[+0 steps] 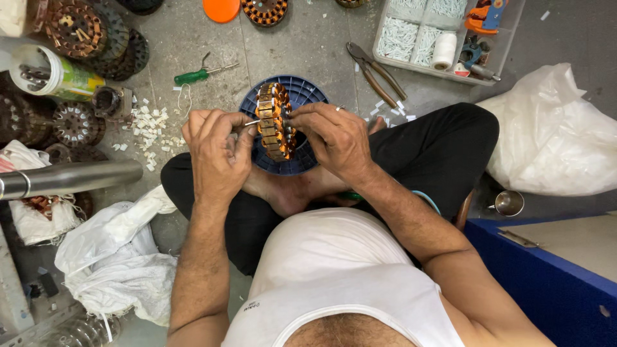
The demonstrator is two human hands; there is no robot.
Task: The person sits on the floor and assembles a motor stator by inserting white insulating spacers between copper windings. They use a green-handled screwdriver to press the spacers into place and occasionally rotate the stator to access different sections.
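Note:
A round motor stator with copper windings and pale slot strips stands on edge between my hands, above a dark blue plastic disc on the floor. My right hand grips its right side; a ring shows on one finger. My left hand pinches a thin metal pin whose tip touches the stator's left rim. I sit cross-legged in black trousers, feet under the stator.
Pliers, a green screwdriver, a clear tray with white strips and a thread spool, stacked stators, white scraps, a steel tube, white bags, a steel cup and a blue box surround me.

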